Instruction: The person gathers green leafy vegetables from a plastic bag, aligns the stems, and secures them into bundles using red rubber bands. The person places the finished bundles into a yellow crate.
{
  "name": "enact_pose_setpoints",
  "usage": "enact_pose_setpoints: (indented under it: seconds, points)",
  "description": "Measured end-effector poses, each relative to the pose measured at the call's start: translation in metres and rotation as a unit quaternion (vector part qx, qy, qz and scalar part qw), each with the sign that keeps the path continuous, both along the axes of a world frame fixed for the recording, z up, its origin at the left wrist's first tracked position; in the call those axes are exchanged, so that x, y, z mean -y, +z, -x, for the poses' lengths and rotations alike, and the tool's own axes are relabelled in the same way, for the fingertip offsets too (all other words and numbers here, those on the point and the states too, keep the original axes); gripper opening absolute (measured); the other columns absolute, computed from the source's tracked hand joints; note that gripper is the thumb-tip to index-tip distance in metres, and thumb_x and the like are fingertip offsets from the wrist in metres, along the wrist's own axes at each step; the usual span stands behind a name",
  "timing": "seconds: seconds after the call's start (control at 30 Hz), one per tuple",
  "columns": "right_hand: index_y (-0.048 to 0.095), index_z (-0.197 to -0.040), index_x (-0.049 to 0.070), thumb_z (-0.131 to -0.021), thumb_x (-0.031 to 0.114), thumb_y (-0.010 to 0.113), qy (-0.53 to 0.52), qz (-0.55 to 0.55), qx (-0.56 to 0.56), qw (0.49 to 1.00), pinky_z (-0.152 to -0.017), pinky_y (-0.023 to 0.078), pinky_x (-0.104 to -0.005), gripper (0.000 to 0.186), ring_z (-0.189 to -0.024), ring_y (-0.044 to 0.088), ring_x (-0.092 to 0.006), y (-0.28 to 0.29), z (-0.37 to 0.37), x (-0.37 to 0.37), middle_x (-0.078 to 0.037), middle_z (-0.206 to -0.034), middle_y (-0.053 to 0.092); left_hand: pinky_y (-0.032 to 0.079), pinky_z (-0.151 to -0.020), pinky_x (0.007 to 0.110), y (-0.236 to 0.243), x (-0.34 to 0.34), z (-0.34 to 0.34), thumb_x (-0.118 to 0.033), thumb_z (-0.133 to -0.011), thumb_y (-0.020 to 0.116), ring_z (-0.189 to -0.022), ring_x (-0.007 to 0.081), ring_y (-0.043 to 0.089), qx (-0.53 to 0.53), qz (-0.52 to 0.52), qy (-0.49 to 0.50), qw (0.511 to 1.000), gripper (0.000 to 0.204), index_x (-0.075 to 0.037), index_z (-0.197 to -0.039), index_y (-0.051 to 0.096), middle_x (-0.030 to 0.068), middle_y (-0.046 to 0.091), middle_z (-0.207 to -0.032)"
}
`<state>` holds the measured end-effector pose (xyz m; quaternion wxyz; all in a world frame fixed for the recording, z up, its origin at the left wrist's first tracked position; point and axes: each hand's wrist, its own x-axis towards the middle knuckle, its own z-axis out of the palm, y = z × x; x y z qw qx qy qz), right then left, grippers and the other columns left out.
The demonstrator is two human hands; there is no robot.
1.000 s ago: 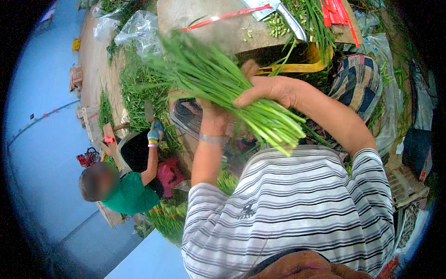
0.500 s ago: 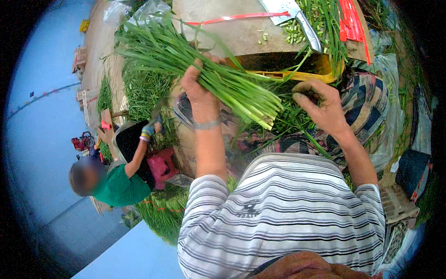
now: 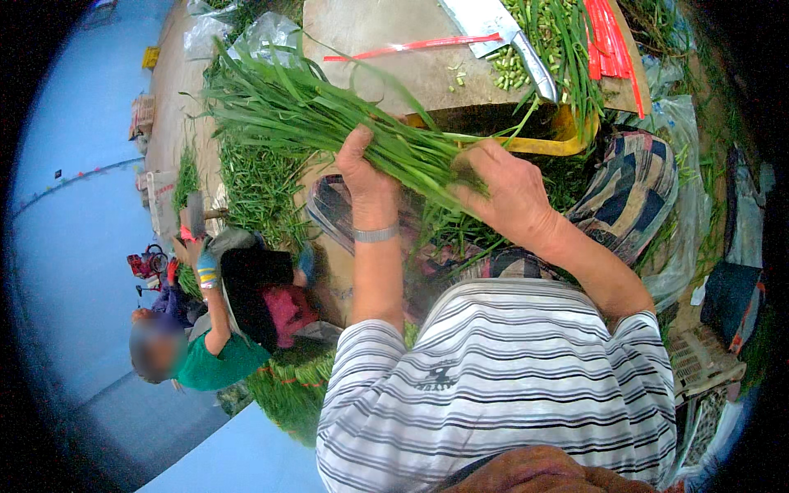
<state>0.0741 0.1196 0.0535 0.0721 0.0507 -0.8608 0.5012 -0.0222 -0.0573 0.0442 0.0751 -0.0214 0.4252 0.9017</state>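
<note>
I hold a long bundle of green leafy stalks (image 3: 296,103) slanting across my front, its leaf tips toward the upper left. My left hand (image 3: 364,164) is closed around its middle, thumb up. My right hand (image 3: 501,185) has its fingers curled onto the bundle's right end, covering much of the pale stems. Just beyond lies a board (image 3: 374,82) carrying a knife (image 3: 534,66), a red strip (image 3: 411,47), more red strips (image 3: 612,49) and chopped stem pieces (image 3: 509,74). A yellow crate (image 3: 567,140) shows under the board's front edge, partly behind the bundle.
At left, a co-worker in green (image 3: 222,361) has a gloved hand (image 3: 207,271) raised by a blade (image 3: 195,215), with another person (image 3: 168,304) behind. Heaped greens (image 3: 255,181), clear plastic bags (image 3: 263,41), a black seat-like object (image 3: 246,292) and a slatted crate (image 3: 699,370) surround me.
My right hand was off the bundle half a second ago and is now back on its stem end, moved leftward. The co-worker's gloved arm has shifted left and down.
</note>
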Motion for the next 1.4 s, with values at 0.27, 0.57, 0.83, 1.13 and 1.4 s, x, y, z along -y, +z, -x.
enact_pose_setpoints:
  seconds: [0.27,0.57,0.83,1.13,1.4]
  points:
    - [0.060,-0.088,0.001,-0.075,0.015,0.065,0.107,0.202,0.058,0.972,-0.069,0.047,-0.0332,0.020,-0.075,0.060,-0.0248,-0.007,0.006,-0.014,-0.013,-0.083,0.060,0.051,-0.076,0.041,0.001,-0.004,0.001,-0.018,-0.073,0.060,-0.078,0.0278,0.060,0.004,-0.016,-0.001,1.000,0.054,-0.003,-0.122,0.045,0.0108,0.061,-0.086]
    - [0.062,-0.082,0.002,-0.073,0.020,0.066,0.453,0.122,0.175,0.866,-0.064,0.048,-0.0369,0.021,-0.069,0.061,-0.0290,-0.014,-0.035,-0.067,-0.013,-0.073,0.062,0.049,-0.076,0.041,0.000,0.033,0.032,-0.014,-0.075,0.055,-0.078,0.0267,0.057,0.060,-0.037,0.061,0.996,0.020,0.001,-0.089,0.058,0.0128,0.060,-0.087]
    - [0.059,-0.098,0.005,-0.068,0.011,0.067,0.061,-0.029,-0.134,0.989,-0.064,0.049,-0.0378,0.032,-0.076,0.058,-0.0302,0.026,-0.009,-0.018,-0.009,-0.087,0.058,0.048,-0.079,0.040,0.005,0.011,0.021,-0.011,-0.078,0.054,-0.082,0.0258,0.056,0.073,0.006,0.135,0.988,0.021,0.001,-0.096,0.056,0.0121,0.058,-0.088]
    - [0.054,-0.083,0.005,-0.071,0.009,0.053,0.156,-0.142,-0.125,0.969,-0.059,0.048,-0.0390,0.013,-0.072,0.057,-0.0286,-0.012,0.004,-0.004,-0.009,-0.077,0.051,0.046,-0.083,0.042,-0.002,0.008,0.013,-0.017,-0.079,0.056,-0.084,0.0272,0.056,0.048,0.006,0.114,0.992,0.025,0.002,-0.095,0.057,0.0137,0.059,-0.090]
    - [0.058,-0.087,0.004,-0.067,0.000,0.059,0.166,-0.198,0.016,0.966,-0.070,0.047,-0.0413,0.020,-0.082,0.056,-0.0332,-0.041,-0.044,-0.050,-0.014,-0.084,0.055,0.048,-0.083,0.043,-0.009,0.061,0.018,-0.020,-0.075,0.061,-0.087,0.0253,0.059,-0.020,-0.064,0.140,0.988,0.040,-0.010,-0.113,0.055,0.0087,0.062,-0.094]
